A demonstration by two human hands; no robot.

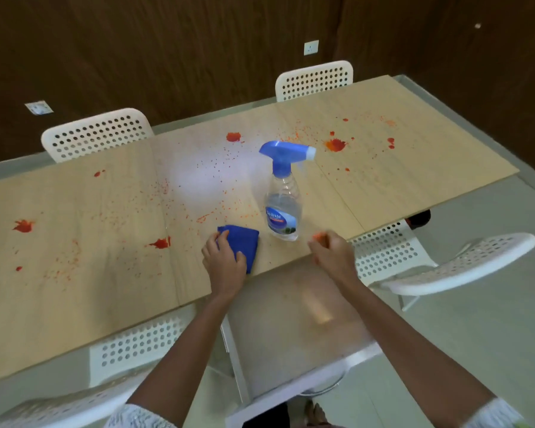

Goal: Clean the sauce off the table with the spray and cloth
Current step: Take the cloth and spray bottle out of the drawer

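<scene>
Red sauce is spattered across the light wooden table (74,304), with big blots at the left (24,225), near the middle front (160,243) and at the far right (335,144). A folded blue cloth (244,244) lies near the front edge; my left hand (224,262) rests on its left side with fingers curled over it. A clear spray bottle (282,208) with a blue trigger head stands upright just right of the cloth. My right hand (332,251) hovers at the table's edge right of the bottle, fingers loosely curled, holding nothing, with orange sauce on a fingertip.
White perforated chairs stand around the table: two at the far side (96,134) (314,80), one at the right (445,267), others tucked under the near edge (142,338). A dark wooden wall rises behind. The floor is pale tile.
</scene>
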